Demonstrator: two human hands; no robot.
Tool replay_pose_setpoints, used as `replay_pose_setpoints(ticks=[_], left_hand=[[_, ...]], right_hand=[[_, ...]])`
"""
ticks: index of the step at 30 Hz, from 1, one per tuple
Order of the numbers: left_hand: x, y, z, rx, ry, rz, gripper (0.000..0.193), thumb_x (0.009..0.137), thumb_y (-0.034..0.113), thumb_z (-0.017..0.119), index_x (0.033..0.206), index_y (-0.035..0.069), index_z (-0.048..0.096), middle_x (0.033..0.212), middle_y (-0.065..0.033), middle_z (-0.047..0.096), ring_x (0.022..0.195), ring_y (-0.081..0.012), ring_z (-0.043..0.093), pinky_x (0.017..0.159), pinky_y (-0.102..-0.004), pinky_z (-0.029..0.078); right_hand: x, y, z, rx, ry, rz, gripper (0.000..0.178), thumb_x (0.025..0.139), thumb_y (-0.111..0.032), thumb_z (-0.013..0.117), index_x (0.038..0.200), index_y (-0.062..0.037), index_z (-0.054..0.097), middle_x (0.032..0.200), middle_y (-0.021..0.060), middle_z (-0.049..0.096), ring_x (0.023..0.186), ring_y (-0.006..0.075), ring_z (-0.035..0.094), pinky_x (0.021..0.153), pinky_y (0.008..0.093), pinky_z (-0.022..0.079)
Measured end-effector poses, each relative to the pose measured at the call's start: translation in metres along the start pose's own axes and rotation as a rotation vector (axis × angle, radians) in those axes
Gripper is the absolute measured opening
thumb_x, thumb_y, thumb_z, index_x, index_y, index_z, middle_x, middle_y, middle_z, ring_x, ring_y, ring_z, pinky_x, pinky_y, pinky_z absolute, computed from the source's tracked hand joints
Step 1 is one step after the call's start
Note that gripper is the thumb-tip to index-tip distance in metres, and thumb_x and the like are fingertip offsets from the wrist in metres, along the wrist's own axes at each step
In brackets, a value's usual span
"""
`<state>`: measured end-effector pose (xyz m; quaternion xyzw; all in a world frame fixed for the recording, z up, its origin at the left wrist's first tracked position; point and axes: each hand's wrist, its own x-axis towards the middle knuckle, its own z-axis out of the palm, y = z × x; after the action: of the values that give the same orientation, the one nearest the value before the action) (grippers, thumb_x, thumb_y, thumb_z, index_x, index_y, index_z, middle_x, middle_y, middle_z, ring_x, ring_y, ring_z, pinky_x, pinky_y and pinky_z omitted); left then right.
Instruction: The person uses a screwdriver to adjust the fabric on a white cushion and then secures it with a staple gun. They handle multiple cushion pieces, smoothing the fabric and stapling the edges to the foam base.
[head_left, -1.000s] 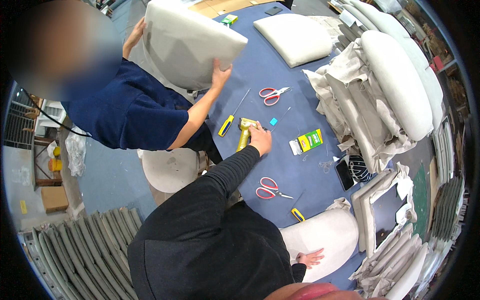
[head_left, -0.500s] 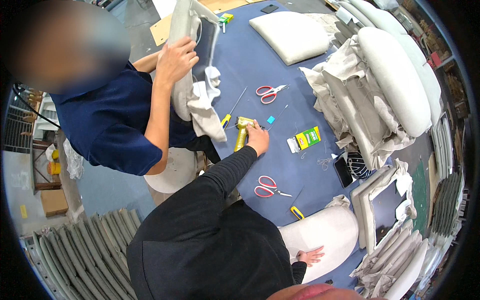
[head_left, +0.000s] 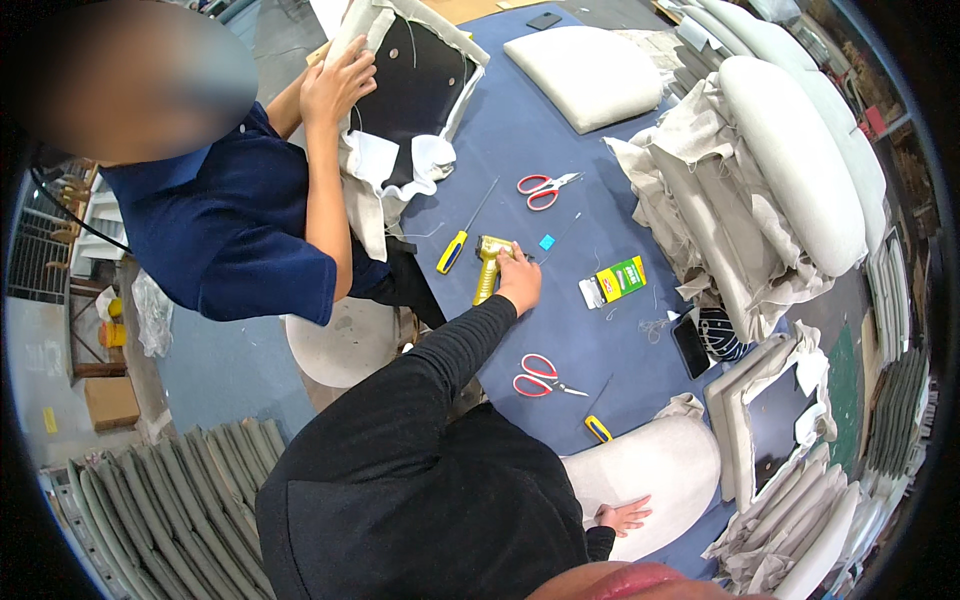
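Observation:
My left hand (head_left: 519, 280), in a black sleeve, reaches over the blue table with its fingers curled at the side of a gold-yellow hand tool (head_left: 488, 272) with a ridged handle and a wide head. Its exact kind is not clear. My right hand (head_left: 625, 515) lies flat, fingers spread, on a pale fabric-covered cushion (head_left: 665, 465) at the near edge. Between my hands are red-handled scissors (head_left: 537, 376) and a yellow-handled pointed tool (head_left: 598, 428). Beyond my left hand lie a yellow-and-blue screwdriver-like tool (head_left: 453, 252) and more red-handled scissors (head_left: 544, 190).
Across the table's left side, a co-worker in navy holds up a cushion with a dark backing (head_left: 412, 85). A green-and-yellow box (head_left: 613, 282) and a phone (head_left: 690, 346) lie right of centre. Stacked pale cushions (head_left: 790, 165) crowd the right side; a round stool (head_left: 340, 345) stands left.
The co-worker's cushion has turned so that more of its dark backing shows. My own hands keep their places; the whole view has shifted slightly.

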<state>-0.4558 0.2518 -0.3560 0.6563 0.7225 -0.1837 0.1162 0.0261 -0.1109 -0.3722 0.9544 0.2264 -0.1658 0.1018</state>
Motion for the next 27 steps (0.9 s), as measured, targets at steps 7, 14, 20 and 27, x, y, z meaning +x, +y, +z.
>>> replay_pose_setpoints(ticks=[7,14,20,27], left_hand=[[0.023,-0.052,-0.071,-0.921,0.182,0.179,0.088,0.083,0.049,0.083,0.152,0.004,0.055,0.156,-0.0228,0.055,0.143,-0.0354,0.056,0.119,-0.0421,0.043],[-0.009,-0.264,-0.339,-0.803,1.472,-0.52,0.084,0.092,0.032,0.075,0.16,-0.002,0.04,0.166,-0.0318,0.035,0.158,-0.0467,0.025,0.132,-0.05,0.018],[-0.032,-0.176,-0.286,-0.856,1.341,0.099,0.029,0.09,0.022,0.074,0.107,-0.001,0.069,0.105,-0.0214,0.073,0.105,-0.042,0.069,0.089,-0.0518,0.053],[-0.111,0.006,-0.024,-0.765,-0.005,0.414,0.041,0.095,0.032,0.07,0.129,0.01,0.072,0.112,-0.022,0.076,0.104,-0.0412,0.074,0.09,-0.0516,0.059]], right_hand=[[0.009,0.0,-0.005,-0.069,-0.05,-0.01,0.149,0.054,-0.005,0.077,0.171,-0.0424,-0.007,0.181,0.0086,-0.013,0.164,0.0497,-0.003,0.123,0.0759,0.012],[0.007,-0.003,-0.006,-0.062,-0.027,-0.02,0.154,0.053,-0.003,0.082,0.17,-0.0431,-0.01,0.181,0.0096,-0.013,0.164,0.0502,0.0,0.123,0.0758,0.016],[0.003,0.004,0.001,-0.081,-0.002,0.015,0.152,0.056,0.0,0.08,0.17,-0.0437,-0.011,0.181,0.0097,-0.012,0.164,0.0493,-0.001,0.123,0.0754,0.014],[0.006,0.0,-0.006,-0.057,-0.013,-0.001,0.149,0.058,0.001,0.079,0.17,-0.0431,-0.01,0.181,0.0101,-0.015,0.164,0.0497,-0.003,0.123,0.0757,0.012]])
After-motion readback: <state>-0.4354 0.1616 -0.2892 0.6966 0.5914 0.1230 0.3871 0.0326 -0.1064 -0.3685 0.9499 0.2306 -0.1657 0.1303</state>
